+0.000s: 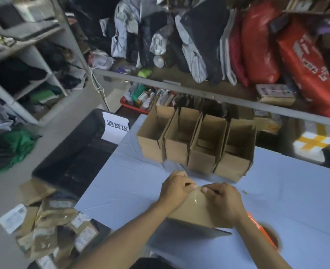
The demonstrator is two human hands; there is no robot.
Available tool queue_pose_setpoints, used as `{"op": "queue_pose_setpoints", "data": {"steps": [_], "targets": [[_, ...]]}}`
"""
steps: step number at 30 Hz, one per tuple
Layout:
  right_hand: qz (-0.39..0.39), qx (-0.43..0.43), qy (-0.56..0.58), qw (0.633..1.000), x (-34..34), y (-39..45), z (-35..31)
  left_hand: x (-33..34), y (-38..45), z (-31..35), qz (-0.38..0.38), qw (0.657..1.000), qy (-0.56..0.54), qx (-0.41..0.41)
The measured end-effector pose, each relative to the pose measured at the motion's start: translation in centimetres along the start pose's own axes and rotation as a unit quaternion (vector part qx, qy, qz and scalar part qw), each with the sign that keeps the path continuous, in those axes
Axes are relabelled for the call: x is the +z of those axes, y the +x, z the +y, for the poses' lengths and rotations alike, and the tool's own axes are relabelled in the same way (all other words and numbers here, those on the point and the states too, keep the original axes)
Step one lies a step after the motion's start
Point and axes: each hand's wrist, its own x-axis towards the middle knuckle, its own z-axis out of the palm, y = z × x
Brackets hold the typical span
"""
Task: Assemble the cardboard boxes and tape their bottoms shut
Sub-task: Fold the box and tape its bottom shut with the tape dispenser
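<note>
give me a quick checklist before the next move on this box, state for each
1. Box being taped sits on the table, bottom face up: ok.
2. Clear tape strip laid along that face: ok, though how well it sticks: cannot tell.
3. Left hand and right hand both pressing at the box's far edge, fingertips meeting: ok.
4. Orange tape dispenser within reach, beside the right wrist: ok.
5. Space in the row of four assembled boxes behind: cannot tell.
6. Tape end wrapped over the far edge: cannot tell, the hands hide it.
</note>
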Motion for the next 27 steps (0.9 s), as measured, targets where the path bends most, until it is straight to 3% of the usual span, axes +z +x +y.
{"op": "queue_pose_setpoints", "data": {"steps": [5, 17, 24, 27], "targets": [[0.016, 0.026, 0.029, 0.999, 0.7, 0.8, -0.2, -0.4, 0.3, -0.5, 0.038, 0.999, -0.013, -0.001], [0.047, 0.044, 0.108, 0.992, 1.6, 1.0, -0.6, -0.9, 0.6, -2.4, 0.036, 0.999, -0.023, 0.028], [0.057, 0.036, 0.081, 0.994, 1.6, 0.9, -0.5, -1.3, 0.8, -2.5, 0.03, 0.998, -0.04, 0.028], [0.057, 0.038, 0.078, 0.995, 1.3, 1.3, -0.6, -1.6, 0.3, -1.5, 0.0, 0.996, 0.067, 0.067]]}}
